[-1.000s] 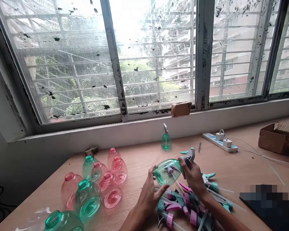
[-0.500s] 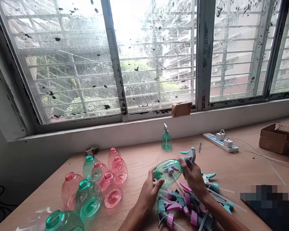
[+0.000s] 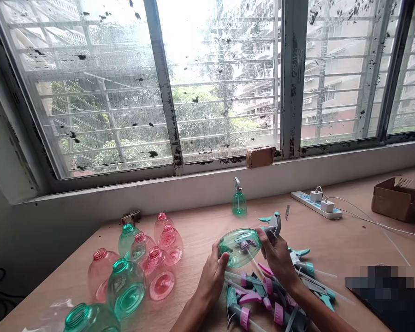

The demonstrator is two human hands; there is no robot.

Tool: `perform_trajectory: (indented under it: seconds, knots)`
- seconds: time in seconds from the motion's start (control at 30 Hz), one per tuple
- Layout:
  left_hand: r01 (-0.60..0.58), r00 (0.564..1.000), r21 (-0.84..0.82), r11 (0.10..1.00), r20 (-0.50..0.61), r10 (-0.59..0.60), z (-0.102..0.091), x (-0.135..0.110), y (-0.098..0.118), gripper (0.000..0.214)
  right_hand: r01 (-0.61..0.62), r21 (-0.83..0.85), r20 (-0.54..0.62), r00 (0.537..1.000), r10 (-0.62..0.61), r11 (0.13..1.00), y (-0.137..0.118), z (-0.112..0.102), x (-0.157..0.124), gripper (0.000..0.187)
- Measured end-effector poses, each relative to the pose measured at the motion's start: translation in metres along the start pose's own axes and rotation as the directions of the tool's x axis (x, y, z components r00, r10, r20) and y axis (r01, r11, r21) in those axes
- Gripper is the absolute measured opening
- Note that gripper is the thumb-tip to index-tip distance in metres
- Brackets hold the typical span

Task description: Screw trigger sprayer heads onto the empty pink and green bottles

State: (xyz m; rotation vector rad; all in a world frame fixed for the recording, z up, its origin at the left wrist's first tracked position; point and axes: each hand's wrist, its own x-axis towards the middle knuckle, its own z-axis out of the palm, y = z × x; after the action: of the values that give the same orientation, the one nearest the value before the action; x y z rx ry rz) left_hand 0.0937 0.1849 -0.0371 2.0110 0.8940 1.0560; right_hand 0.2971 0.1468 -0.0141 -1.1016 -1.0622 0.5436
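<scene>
Far left: plastic film (image 3: 51, 316) is lying crumpled at the table (image 3: 200, 230) edge. Next to it, green bottles (image 3: 126, 281) and pink bottles (image 3: 102, 276) are standing upright in a loose cluster, necks bare, mouths facing up. Probably they are being kept within the left arm's reach, on flat bases so they don't roll.

Centre: left hand (image 3: 210, 274) is cupping the base end of another bottle (image 3: 237, 245), thumb on the near side, fingers wrapping behind; fingers clamped on it. This bottle is lying sideways in the air above the table, between the hands, neck pointing right. The tilt is presumably bringing the neck toward the other hand, the left serving as the anchor.

Small sprayer (image 3: 239, 203) is standing behind, near the wall, well apart, seemingly out of the way.

Right hand (image 3: 278, 256) is pinching around the neck, where a grey spray head (image 3: 274, 226) is sitting; fingers closed on that joint. Whether the thread is fully seated, I cannot tell. Gripping there likely gives the best turning hold.

Below, loose heads (image 3: 251, 297) are lying heaped, tubes splaying, handy for the right hand. Beyond, power strip (image 3: 300, 199) and box (image 3: 389, 203) are resting clear of the work.
</scene>
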Motion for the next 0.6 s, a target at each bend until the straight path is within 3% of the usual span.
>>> perform_trajectory:
  seconds: [0.1,0.33,0.6]
  knots:
    - [-0.006,1.000,0.011,1.000,0.001,0.006,0.0007,-0.0009,0.0015,0.058,-0.003,0.000,-0.005,1.000,0.003,1.000,-0.0008,-0.0006,-0.0002,0.048]
    - [-0.015,0.998,0.079,0.997,-0.067,0.021,0.0055,-0.0030,-0.0027,0.084,-0.018,0.009,-0.037,0.999,0.019,1.000,-0.0016,-0.0009,0.0000,0.051]
    - [-0.061,0.995,0.095,0.994,-0.077,0.069,0.0065,-0.0020,-0.0039,0.097,-0.018,0.000,-0.033,0.999,0.018,1.000,-0.0005,-0.0006,0.0002,0.050]
